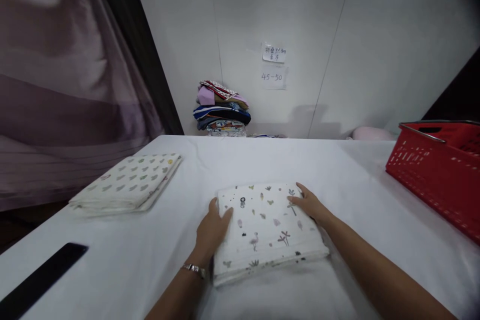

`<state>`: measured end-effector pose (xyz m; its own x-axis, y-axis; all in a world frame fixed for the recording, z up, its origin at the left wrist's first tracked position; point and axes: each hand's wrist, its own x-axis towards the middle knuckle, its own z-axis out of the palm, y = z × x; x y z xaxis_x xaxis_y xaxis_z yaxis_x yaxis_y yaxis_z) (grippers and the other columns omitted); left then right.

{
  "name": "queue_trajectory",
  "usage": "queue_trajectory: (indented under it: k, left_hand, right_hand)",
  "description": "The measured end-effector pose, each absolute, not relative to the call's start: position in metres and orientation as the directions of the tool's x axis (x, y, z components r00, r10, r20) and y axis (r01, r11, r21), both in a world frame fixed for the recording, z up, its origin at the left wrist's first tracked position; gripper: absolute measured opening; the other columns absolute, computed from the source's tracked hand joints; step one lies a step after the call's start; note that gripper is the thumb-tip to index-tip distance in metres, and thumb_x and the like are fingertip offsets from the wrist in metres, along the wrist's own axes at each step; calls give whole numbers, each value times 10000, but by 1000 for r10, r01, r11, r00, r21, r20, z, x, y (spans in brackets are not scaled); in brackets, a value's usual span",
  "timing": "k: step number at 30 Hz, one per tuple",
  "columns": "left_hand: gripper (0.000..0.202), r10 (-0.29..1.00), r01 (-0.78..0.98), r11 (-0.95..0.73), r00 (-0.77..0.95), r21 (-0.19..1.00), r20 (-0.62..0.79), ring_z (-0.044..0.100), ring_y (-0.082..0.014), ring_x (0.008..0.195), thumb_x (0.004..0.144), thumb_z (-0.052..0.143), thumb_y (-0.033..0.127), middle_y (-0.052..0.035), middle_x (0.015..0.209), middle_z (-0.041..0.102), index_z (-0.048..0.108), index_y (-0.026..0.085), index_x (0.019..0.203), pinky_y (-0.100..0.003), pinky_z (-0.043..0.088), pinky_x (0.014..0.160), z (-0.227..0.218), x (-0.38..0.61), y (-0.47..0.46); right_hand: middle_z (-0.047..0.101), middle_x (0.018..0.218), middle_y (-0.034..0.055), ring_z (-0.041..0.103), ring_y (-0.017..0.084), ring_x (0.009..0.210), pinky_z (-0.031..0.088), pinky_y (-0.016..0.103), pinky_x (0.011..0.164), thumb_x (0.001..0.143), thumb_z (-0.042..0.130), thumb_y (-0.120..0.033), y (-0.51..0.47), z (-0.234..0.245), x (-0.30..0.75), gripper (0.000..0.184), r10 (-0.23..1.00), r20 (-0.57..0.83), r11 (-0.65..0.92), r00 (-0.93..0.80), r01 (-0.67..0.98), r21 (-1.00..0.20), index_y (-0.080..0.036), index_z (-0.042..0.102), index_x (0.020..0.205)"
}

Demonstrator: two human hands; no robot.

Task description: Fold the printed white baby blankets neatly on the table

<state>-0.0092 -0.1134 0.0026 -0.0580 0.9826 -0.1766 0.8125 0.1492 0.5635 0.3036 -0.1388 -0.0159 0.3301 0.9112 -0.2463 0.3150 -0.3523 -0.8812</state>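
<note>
A white folded cloth printed with flamingos, palm trees and leaves lies at the near middle of the white table. My left hand grips its left edge, thumb on top and the other fingers along the side. At the far right corner my right hand holds the cloth the same way, with some fingers hidden beyond or under the edge. A metal watch or bracelet is on my left wrist. To the left lies another folded cloth, white with rows of grey-green cloud-like shapes, apart from both hands.
A red plastic basket with a metal handle stands at the right. A black flat strip lies at the near left of the table. Beyond the far edge, a pile of folded fabrics rises against the wall, left of two paper notes.
</note>
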Motion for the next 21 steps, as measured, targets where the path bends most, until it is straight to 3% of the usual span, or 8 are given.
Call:
queue_trajectory:
  k: [4,9,13,16,21]
  left_hand:
    - [641,996,769,51,7,637,-88,586,-258,1045,831,465,487,-118,1201,594,268,202,1371,-327,424,843,4,6,-102]
    - [691,997,765,-17,65,644,-50,580,-259,1050,823,488,497,-135,1193,596,250,174,1385,-318,414,830,5,51,-68]
    - [722,991,805,7,74,594,-112,577,-291,1048,813,484,516,-152,1163,608,244,153,1390,-352,411,825,2,73,-54]
    - [748,991,785,-10,91,619,-100,550,-288,1096,814,473,527,-156,1222,573,215,149,1406,-346,401,850,-1,70,-57]
    - [783,986,734,0,114,679,-123,524,-266,1134,788,524,507,-128,1285,532,197,185,1422,-308,392,854,-4,53,-79]
  right_hand:
    - [544,1225,154,572,257,1052,453,352,867,682,662,-441,-135,-10,317,824,893,-163,-301,419,288,-909,-180,350,1398]
    - [583,1132,128,594,256,979,451,350,842,666,660,-454,-122,-7,357,839,824,11,-260,566,395,-881,-176,357,1397]
    - [606,1070,132,602,253,921,450,363,833,700,593,-510,-121,-25,381,830,834,7,-367,551,564,-739,-106,360,1387]
    - [608,1101,131,598,254,943,448,373,851,754,517,-545,-124,-37,386,778,861,19,-376,509,659,-652,-128,353,1390]
    - [499,1294,179,488,296,1163,399,424,955,821,450,-448,-131,-27,371,670,910,126,-293,396,826,-481,-91,354,1380]
